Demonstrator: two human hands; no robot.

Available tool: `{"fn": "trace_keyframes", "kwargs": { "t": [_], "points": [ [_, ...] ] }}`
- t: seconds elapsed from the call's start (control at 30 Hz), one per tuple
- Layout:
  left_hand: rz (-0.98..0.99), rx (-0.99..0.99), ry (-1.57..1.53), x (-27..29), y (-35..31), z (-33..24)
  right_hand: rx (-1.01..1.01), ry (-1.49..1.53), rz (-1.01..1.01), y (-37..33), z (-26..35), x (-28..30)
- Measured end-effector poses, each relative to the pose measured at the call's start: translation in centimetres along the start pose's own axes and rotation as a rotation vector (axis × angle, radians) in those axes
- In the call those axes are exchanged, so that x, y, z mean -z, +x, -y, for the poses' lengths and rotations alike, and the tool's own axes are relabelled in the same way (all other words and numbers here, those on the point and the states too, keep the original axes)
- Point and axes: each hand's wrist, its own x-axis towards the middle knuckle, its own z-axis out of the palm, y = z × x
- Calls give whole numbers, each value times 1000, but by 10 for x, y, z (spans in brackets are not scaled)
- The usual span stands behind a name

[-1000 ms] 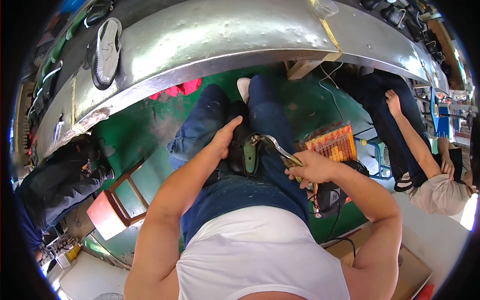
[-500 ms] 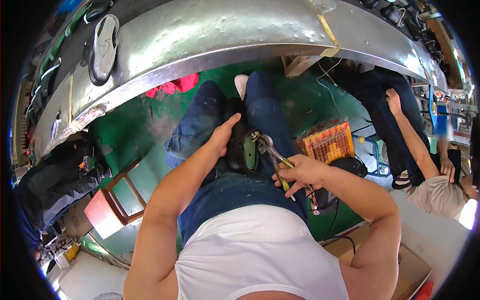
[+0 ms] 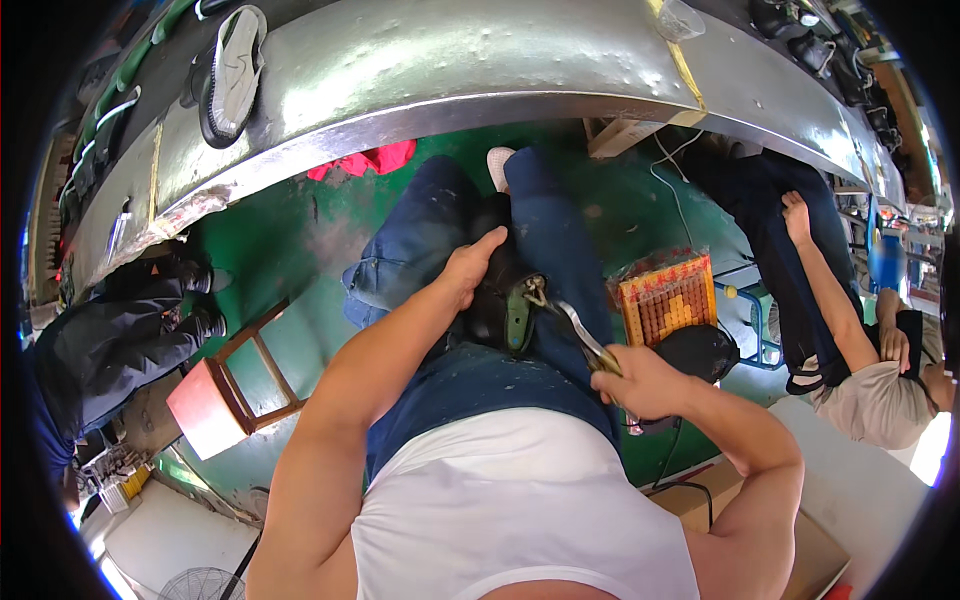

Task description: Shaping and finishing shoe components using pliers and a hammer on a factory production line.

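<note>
A black shoe upper (image 3: 486, 312) on a green shoe last (image 3: 518, 318) rests between my thighs, its green end toward my body. My left hand (image 3: 472, 270) is closed round its left side, thumb pointing away from me. My right hand (image 3: 645, 383) is wrapped round the handles of metal pliers (image 3: 575, 325). Their jaws meet the upper's edge at the right of the green last; whether they pinch the material is too small to tell.
A metal-topped bench (image 3: 450, 75) spans the front, with a grey-lined black shoe (image 3: 232, 85) on it. A wooden stool (image 3: 210, 410) stands left, a beaded seat mat (image 3: 665, 300) right. Co-workers sit on both sides; a cardboard box (image 3: 785, 535) lies behind my right elbow.
My right hand's fingers have closed tightly round the pliers' handles, which were spread before. That hand has swung right and slightly toward me. My left hand keeps its grip, and the whole view has shifted.
</note>
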Motion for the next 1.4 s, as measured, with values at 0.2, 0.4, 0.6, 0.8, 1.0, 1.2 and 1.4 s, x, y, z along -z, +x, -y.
{"fn": "trace_keyframes", "kwargs": {
  "t": [0.2, 0.4, 0.6, 0.8, 1.0, 1.2, 1.4],
  "points": [
    [-26, -24, 5, 3, 9, 6, -24, -180, -24, -15, 13, 4],
    [67, 70, -82, 11, 16, -2, 96, -193, -76, 21, -3, 19],
    [64, 54, -85, 7, 10, -3, -21, 127, -8, 33, -6, 24],
    [72, 79, -65, 8, 16, -1, 104, -402, -135, 32, 4, 33],
    [58, 43, -33, 5, 13, 2, 341, -924, -477, 43, 0, 27],
    [16, 22, -13, 4, 12, 0, 46, -791, -213, 23, 37, 42],
    [-1, 47, -16, 7, 10, -6, 109, -498, -204, -39, 22, 25]
  ]
}}
